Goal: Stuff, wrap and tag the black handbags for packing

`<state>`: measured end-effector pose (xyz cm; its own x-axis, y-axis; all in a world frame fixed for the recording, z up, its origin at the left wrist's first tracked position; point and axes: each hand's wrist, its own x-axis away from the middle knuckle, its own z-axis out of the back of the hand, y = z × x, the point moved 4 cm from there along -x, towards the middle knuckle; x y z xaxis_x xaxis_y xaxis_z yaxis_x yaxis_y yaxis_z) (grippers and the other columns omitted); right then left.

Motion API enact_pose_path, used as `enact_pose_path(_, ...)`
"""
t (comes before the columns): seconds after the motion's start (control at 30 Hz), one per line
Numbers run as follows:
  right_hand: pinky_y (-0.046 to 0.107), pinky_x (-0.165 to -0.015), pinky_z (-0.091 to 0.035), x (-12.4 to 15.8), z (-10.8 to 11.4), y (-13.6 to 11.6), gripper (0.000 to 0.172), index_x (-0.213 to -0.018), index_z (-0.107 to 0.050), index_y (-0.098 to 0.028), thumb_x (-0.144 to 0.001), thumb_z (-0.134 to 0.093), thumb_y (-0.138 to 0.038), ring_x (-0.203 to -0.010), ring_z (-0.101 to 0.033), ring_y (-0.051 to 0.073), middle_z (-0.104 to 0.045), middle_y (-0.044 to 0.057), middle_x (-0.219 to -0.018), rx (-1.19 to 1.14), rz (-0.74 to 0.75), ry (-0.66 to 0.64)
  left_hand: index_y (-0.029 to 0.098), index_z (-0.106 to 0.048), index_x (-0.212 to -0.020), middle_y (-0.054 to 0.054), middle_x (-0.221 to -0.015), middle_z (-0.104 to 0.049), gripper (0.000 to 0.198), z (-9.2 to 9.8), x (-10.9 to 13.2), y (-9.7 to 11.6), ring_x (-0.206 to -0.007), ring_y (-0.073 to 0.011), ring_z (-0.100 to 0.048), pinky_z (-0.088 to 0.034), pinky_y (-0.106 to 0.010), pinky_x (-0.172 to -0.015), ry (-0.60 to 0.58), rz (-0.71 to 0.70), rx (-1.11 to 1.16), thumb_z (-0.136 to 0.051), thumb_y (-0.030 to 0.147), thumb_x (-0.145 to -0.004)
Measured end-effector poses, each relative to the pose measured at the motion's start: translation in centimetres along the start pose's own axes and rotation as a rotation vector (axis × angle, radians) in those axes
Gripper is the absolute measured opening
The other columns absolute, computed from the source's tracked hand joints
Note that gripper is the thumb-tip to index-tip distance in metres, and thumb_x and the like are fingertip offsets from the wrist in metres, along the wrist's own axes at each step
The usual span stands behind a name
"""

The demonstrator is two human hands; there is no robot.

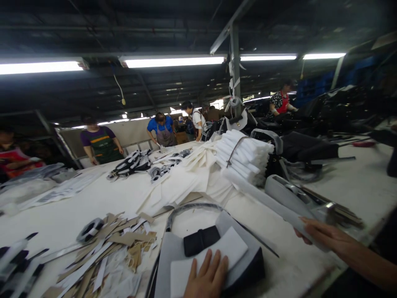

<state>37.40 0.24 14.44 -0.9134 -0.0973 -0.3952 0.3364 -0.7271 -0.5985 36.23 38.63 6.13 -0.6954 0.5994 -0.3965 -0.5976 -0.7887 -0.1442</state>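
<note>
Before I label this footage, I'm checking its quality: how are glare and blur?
In the head view, tube lights glare white beneath a dark roof; also in the head view, the red object at right looks smeared, while the left hand looks clearer.

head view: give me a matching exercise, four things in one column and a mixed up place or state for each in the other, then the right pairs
Things
1. left hand
2. white bundle
3. right hand
4. brown scraps

Places or states
A. gripping a white strip
B. heaped in the picture's lower left
C. spread on a white sheet
D. bound with a dark band

Right pairs: 1-C, 2-D, 3-A, 4-B
</note>
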Motion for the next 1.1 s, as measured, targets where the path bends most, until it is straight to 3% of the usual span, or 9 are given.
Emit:
enact_pose_path(0.1, 0.038, -0.086, -0.058, 2.4, -0.2, -0.4, 0.036, -0.110, -0.075, -0.036, -0.087, -0.060, -0.058, -0.101, -0.071, 0.032, -0.073, 0.012, -0.110, -0.108, -0.131, -0.261, 0.031, -0.044, -0.148, -0.001, -0.146, -0.053, 0.083, 4.5, -1.3, -0.7, -0.134, -0.0262, -0.053, -0.052, -0.043, -0.102, -0.229, 0.016, 0.208, -0.058, 0.001, -0.072)
enact_pose_path(0.17, 0.040, -0.088, -0.057, 3.5, -0.5, -1.8, 0.036, -0.108, -0.075, -0.033, -0.085, -0.064, -0.059, -0.104, -0.069, 0.033, -0.073, 0.009, -0.111, -0.087, -0.085, -0.336, 0.027, -0.048, -0.146, -0.003, -0.147, -0.052, 0.076, 7.1, -2.4, -1.1, -0.136, -0.0256, -0.050, -0.049, -0.043, -0.108, -0.349, -0.004, 0.359, -0.060, 0.003, -0.074)
enact_pose_path(0.27, 0.038, -0.087, -0.057, 4.6, -2.4, -4.6, 0.032, -0.104, -0.076, -0.031, -0.088, -0.064, -0.056, -0.102, -0.068, 0.029, -0.073, 0.007, -0.108, -0.104, 0.067, -0.424, 0.023, -0.047, -0.146, -0.006, -0.150, -0.048, 0.073, 8.9, -3.8, -1.6, -0.140, -0.0239, -0.045, -0.041, -0.041, -0.114, -0.442, -0.044, 0.487, -0.058, 0.003, -0.077)
enact_pose_path(0.47, 0.041, -0.092, -0.052, 4.9, -8.3, -9.7, 0.029, -0.108, -0.076, -0.029, -0.095, -0.059, -0.049, -0.104, -0.064, 0.026, -0.070, 0.009, -0.106, -0.062, 0.305, -0.128, 0.022, -0.044, -0.148, -0.007, -0.151, -0.048, 0.071, 9.3, -4.1, -1.9, -0.140, -0.0243, -0.045, -0.038, -0.042, -0.116, -0.481, -0.074, 0.504, -0.061, 0.006, -0.081)
enact_pose_path(0.67, 0.044, -0.092, -0.047, 4.7, -12.0, -11.4, 0.016, -0.103, -0.075, -0.027, -0.095, -0.062, -0.027, -0.098, -0.062, 0.025, -0.072, 0.006, -0.098, 0.096, 0.384, 0.198, 0.022, -0.042, -0.149, -0.009, -0.152, -0.047, 0.061, 9.7, -3.8, -1.9, -0.142, -0.0249, -0.042, -0.037, -0.042, -0.117, -0.464, -0.047, 0.518, -0.064, 0.024, -0.092)
enact_pose_path(0.77, 0.041, -0.088, -0.047, 4.8, -12.7, -11.5, 0.019, -0.093, -0.075, -0.026, -0.094, -0.059, -0.016, -0.092, -0.062, 0.022, -0.072, 0.004, -0.090, 0.138, 0.414, 0.256, 0.021, -0.041, -0.149, -0.012, -0.154, -0.044, 0.081, 9.1, -3.4, -1.1, -0.144, -0.0299, -0.038, -0.038, -0.046, -0.116, -0.474, -0.015, 0.479, -0.079, 0.040, -0.080)
enact_pose_path(0.83, 0.037, -0.082, -0.048, 4.9, -12.7, -11.4, 0.022, -0.092, -0.074, -0.023, -0.094, -0.056, -0.010, -0.086, -0.063, 0.020, -0.070, 0.004, -0.086, 0.134, 0.453, 0.272, 0.022, -0.039, -0.150, -0.011, -0.155, -0.041, 0.091, 8.4, -3.0, -0.6, -0.145, -0.0326, -0.036, -0.037, -0.052, -0.116, -0.466, 0.034, 0.415, -0.086, 0.034, -0.073)
enact_pose_path(0.97, 0.034, -0.082, -0.051, 5.1, -11.9, -11.1, 0.020, -0.103, -0.072, -0.019, -0.093, -0.058, -0.008, -0.089, -0.064, 0.019, -0.071, 0.006, -0.095, 0.127, 0.523, 0.245, 0.028, -0.039, -0.149, -0.006, -0.156, -0.042, 0.075, 7.5, -2.6, 0.1, -0.145, -0.0296, -0.036, -0.038, -0.056, -0.115, -0.437, 0.108, 0.344, -0.073, 0.016, -0.083)
enact_pose_path(1.1, 0.041, -0.093, -0.050, 5.0, -10.6, -10.4, 0.017, -0.107, -0.070, -0.017, -0.091, -0.065, -0.013, -0.101, -0.063, 0.025, -0.071, 0.010, -0.106, 0.275, 0.500, 0.258, 0.028, -0.041, -0.148, -0.006, -0.155, -0.042, 0.071, 7.6, -3.0, -0.4, -0.144, -0.0293, -0.038, -0.040, -0.053, -0.114, -0.464, 0.084, 0.375, -0.073, 0.025, -0.085)
